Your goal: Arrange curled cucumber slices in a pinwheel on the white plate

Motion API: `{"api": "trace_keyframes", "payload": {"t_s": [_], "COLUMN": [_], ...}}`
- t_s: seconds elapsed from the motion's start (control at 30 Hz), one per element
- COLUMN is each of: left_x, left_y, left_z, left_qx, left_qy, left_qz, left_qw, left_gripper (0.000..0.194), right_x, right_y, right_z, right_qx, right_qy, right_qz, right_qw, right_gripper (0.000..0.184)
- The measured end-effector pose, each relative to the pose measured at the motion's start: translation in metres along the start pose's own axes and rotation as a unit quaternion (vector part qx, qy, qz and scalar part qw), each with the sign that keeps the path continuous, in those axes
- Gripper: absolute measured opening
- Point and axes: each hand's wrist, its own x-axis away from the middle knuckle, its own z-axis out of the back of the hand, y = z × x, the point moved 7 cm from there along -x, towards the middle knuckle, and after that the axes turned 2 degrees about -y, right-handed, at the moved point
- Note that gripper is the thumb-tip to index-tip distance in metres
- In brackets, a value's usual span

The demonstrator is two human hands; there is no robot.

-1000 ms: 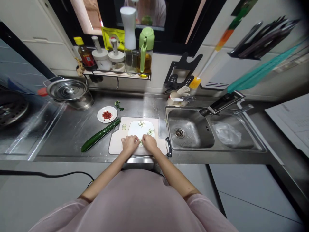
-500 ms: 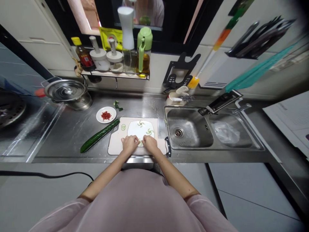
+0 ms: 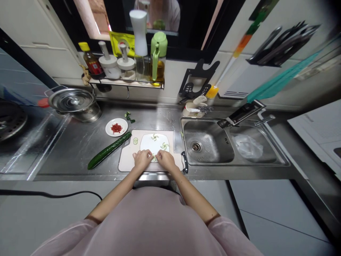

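A white square plate point(image 3: 151, 143) lies on the pale cutting board point(image 3: 126, 161). Thin cucumber slices form a pinwheel point(image 3: 155, 137) at its far edge and another pinwheel point(image 3: 164, 146) at its right. At the near edge my left hand point(image 3: 143, 159) and my right hand point(image 3: 165, 159) meet, fingertips pinched on small cucumber slices point(image 3: 153, 159), partly hidden by the fingers. Two round cucumber slices point(image 3: 135, 141) rest on the board left of the plate. A long cucumber point(image 3: 109, 150) leans over the board's left edge. The knife point(image 3: 184, 161) lies at the right, black handle towards me.
A small white dish point(image 3: 116, 127) of chopped red pieces and some cucumber scraps point(image 3: 129, 117) sit behind the board. A lidded steel pot point(image 3: 75, 104) stands at left. To the right is a double sink point(image 3: 210, 163) with a faucet point(image 3: 241, 113). A condiment rack point(image 3: 125, 83) hangs above.
The fingertips of both hands have shifted slightly over the slices at the plate's near edge. The view has moved a little; everything else stays in place.
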Motion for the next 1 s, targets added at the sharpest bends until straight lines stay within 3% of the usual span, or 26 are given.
{"api": "trace_keyframes", "payload": {"t_s": [0.43,1.0], "left_x": [0.001,0.004], "left_y": [0.003,0.004], "left_z": [0.001,0.002], "left_qx": [-0.002,-0.003], "left_qy": [-0.002,0.001], "left_qz": [0.0,0.0], "left_qw": [1.0,1.0], "left_gripper": [0.02,0.019], "right_x": [0.007,0.007], "right_y": [-0.007,-0.011], "right_z": [-0.007,-0.016], "right_qx": [0.038,0.063], "right_qy": [-0.018,-0.029], "right_qz": [0.033,0.025], "right_qw": [0.999,0.997], "right_gripper": [0.022,0.023]}}
